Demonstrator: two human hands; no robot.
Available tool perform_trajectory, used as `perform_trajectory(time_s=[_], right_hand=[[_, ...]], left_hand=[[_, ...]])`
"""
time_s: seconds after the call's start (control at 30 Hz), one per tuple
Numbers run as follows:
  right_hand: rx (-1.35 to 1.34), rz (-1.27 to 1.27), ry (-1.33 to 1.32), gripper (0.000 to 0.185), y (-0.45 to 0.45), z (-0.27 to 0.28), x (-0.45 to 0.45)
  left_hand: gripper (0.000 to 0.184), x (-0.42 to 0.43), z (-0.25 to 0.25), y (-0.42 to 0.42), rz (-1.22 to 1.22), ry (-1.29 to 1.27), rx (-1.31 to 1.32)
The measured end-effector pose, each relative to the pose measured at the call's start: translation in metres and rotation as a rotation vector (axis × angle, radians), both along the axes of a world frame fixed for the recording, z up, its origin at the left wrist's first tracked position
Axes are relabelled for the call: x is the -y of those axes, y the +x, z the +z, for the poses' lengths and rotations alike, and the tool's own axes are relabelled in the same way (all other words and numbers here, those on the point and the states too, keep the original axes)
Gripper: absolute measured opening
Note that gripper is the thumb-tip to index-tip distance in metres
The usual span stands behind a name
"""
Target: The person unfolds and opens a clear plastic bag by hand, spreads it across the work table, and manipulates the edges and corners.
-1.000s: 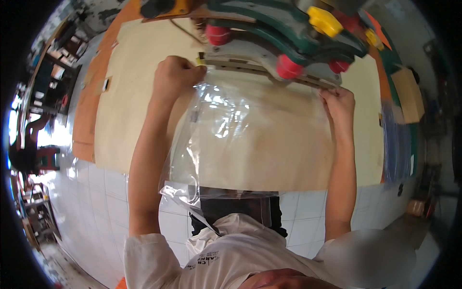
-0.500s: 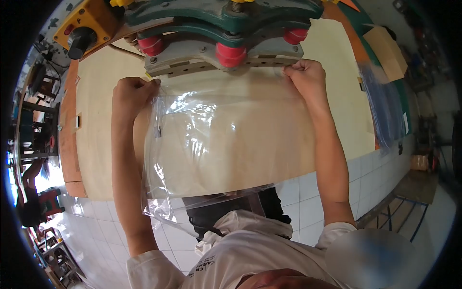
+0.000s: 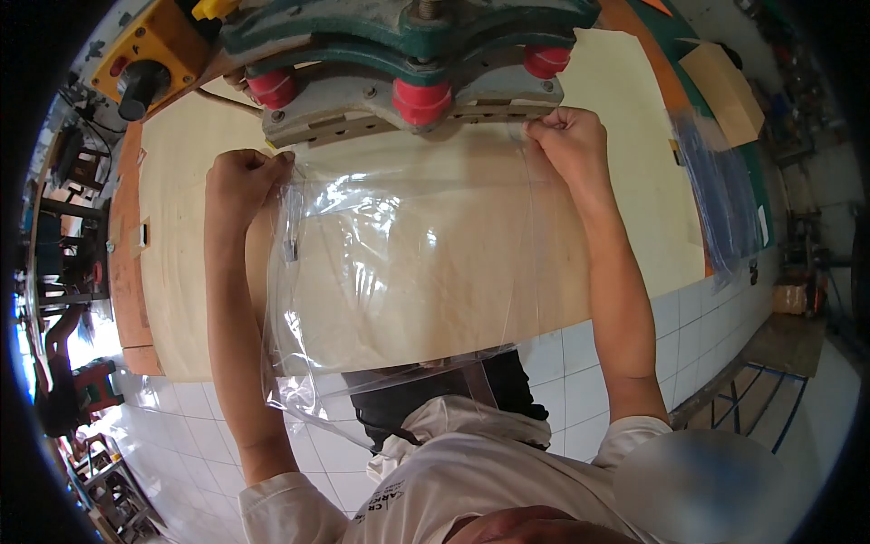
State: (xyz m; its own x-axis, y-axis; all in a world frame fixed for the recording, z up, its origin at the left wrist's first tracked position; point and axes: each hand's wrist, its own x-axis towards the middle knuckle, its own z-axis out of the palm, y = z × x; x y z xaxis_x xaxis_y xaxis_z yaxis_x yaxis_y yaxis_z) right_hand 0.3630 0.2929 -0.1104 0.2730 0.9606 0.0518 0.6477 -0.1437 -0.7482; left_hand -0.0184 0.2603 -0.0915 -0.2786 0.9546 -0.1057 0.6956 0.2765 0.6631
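Observation:
A clear plastic sheet (image 3: pixel 408 245) spreads over the tabletop, its near edge hanging past the table toward my lap. My left hand (image 3: pixel 246 181) pinches its far left corner, fingers closed. At the far right corner, my right hand (image 3: pixel 571 140) grips the sheet between thumb and fingers. Just beyond both hands stands a press-like machine (image 3: pixel 417 50) with green arms, red round mounts and a grey metal bar (image 3: pixel 362 127). The sheet's far edge lies along that bar; whether it goes under the bar I cannot tell.
A yellow control box (image 3: pixel 149 59) with a black knob sits at the far left. Cream paper or board (image 3: pixel 181 299) covers the wooden table. On the right lie a stack of clear bluish plastic sheets (image 3: pixel 720 204) and a brown cardboard piece (image 3: pixel 722 91).
The view has shifted slightly, so the machine and hands appear a little further left. Both hands keep their hold on the sheet's corners.

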Motion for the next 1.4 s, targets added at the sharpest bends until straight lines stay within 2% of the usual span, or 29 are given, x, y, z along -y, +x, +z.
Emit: perform_trajectory(time_s=[0.2,0.3,0.8,1.4], right_hand=[[0.063,-0.006,-0.001,0.019,-0.0006,0.0040,0.0010],[0.068,-0.024,-0.025,0.018,-0.0038,0.0075,0.0026],[0.010,-0.007,-0.005,0.015,-0.0036,0.0015,0.0008],[0.027,-0.013,0.022,0.018,-0.0037,0.0005,0.0006]], left_hand=[[0.039,-0.0014,-0.0026,-0.0010,0.013,0.022,-0.066],[0.038,-0.0022,-0.0062,-0.0033,0.009,0.041,0.007],[0.034,0.0016,0.0027,0.0006,0.004,0.016,-0.050],[0.033,-0.0027,-0.0047,-0.0050,0.002,0.042,0.007]])
